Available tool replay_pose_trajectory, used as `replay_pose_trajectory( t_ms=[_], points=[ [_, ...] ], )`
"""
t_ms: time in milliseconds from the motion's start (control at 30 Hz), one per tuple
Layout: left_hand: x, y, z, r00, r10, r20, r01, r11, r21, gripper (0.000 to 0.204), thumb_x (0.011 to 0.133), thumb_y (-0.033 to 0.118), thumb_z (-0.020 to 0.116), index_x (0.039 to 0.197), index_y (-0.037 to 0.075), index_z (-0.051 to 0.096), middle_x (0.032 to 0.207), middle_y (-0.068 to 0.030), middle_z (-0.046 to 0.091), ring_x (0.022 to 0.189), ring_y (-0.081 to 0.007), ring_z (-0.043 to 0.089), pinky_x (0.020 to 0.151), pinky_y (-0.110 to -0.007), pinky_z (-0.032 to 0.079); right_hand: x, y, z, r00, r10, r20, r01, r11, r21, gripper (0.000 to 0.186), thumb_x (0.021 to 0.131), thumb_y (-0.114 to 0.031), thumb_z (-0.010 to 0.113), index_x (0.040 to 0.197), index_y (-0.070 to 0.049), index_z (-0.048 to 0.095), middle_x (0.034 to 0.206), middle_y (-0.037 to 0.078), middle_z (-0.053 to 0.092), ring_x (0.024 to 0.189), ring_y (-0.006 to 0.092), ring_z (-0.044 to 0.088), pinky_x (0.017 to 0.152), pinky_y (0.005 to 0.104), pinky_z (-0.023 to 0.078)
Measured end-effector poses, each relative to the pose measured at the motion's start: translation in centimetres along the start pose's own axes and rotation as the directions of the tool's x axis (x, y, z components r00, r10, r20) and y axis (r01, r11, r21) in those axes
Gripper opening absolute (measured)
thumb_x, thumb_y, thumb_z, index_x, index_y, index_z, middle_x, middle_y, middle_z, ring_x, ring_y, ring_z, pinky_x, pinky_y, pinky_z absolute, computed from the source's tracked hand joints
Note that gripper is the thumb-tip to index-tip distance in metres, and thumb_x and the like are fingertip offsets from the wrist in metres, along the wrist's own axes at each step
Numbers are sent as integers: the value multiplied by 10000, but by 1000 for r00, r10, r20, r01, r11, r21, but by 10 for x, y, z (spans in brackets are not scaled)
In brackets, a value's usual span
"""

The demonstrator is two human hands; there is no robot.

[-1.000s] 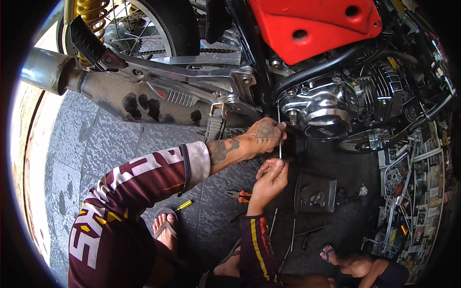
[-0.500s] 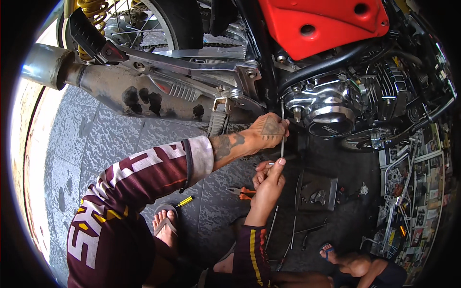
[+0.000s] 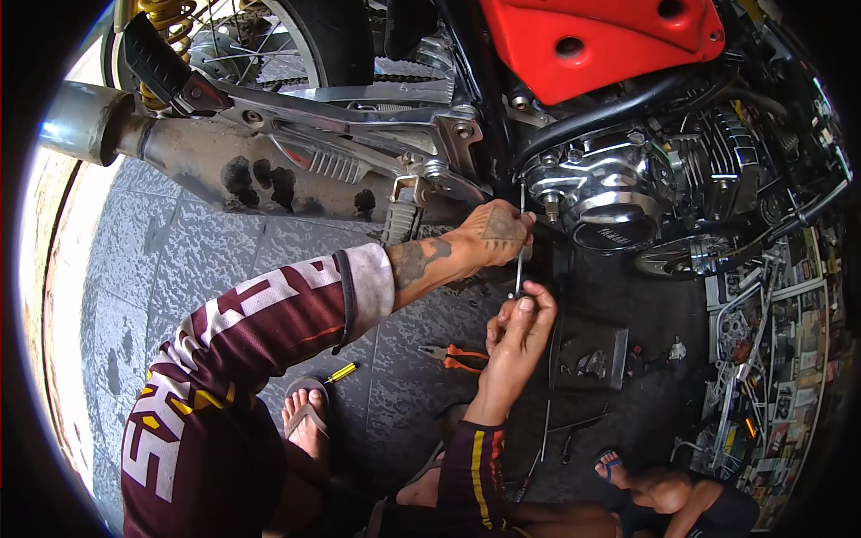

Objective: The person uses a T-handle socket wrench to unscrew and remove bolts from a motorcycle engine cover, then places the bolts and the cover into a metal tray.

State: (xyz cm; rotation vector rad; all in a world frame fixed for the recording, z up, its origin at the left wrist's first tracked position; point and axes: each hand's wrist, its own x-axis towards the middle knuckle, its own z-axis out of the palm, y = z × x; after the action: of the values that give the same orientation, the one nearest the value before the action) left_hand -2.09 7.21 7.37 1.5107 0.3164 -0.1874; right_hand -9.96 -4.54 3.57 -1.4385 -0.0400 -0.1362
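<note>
My left hand [image 3: 496, 235] reaches under a motorcycle and pinches the upper part of a thin metal rod tool [image 3: 521, 240] that points up at the chrome engine cover [image 3: 603, 193]. My right hand [image 3: 520, 325] is directly below and grips the lower end of the same rod. Both hands sit just left of the engine, beneath the red body panel [image 3: 596, 40]. The rod's tip touches the engine's underside near a bolt; the exact contact is hidden.
Orange-handled pliers [image 3: 459, 358] and a small yellow screwdriver [image 3: 342, 373] lie on the grey paved floor [image 3: 179, 260]. A dark tray [image 3: 589, 351] with small parts sits to the right. The exhaust pipe [image 3: 179, 152] runs left. My sandalled foot [image 3: 305, 417] is below; newspaper sheets [image 3: 780, 359] cover the right.
Both hands have risen slightly with the rod toward the engine. My right hand has slid up and closed more firmly on the rod's lower end.
</note>
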Motion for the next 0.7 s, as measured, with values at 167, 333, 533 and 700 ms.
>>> replay_pose_trajectory(
  t_ms=[167,333,533,700],
  points=[
    [8,-4,7,998,9,61,-13,998,60,389,931,365,474,767,33,594,549,-4,437,449,-93,364,433,-274,296,31,-21,-22,817,-133,561,429,789,-439,102,851,-102,616,900,-13,621,761,53,537,658,131,525,598,233,423],
    [6,3,7,996,50,79,-55,997,58,390,936,365,465,757,40,586,548,-3,429,447,-97,367,439,-281,303,64,-17,-42,634,-287,718,671,666,-326,220,895,-142,553,754,26,539,680,82,511,602,186,568,549,282,428],
    [11,-5,7,987,22,162,-6,995,-98,378,944,367,448,770,53,564,543,8,432,438,-91,370,402,-260,280,52,31,-19,775,-569,275,611,785,-99,407,953,-340,444,672,-46,434,599,24,434,454,135,424,425,256,352],
    [9,-1,2,980,27,196,-3,992,-125,385,947,354,424,742,65,573,537,-6,457,438,-106,410,400,-276,304,18,-1,46,977,152,-151,39,570,821,427,951,-458,370,694,-126,450,531,-12,340,443,82,359,356,188,290]
  ],
)
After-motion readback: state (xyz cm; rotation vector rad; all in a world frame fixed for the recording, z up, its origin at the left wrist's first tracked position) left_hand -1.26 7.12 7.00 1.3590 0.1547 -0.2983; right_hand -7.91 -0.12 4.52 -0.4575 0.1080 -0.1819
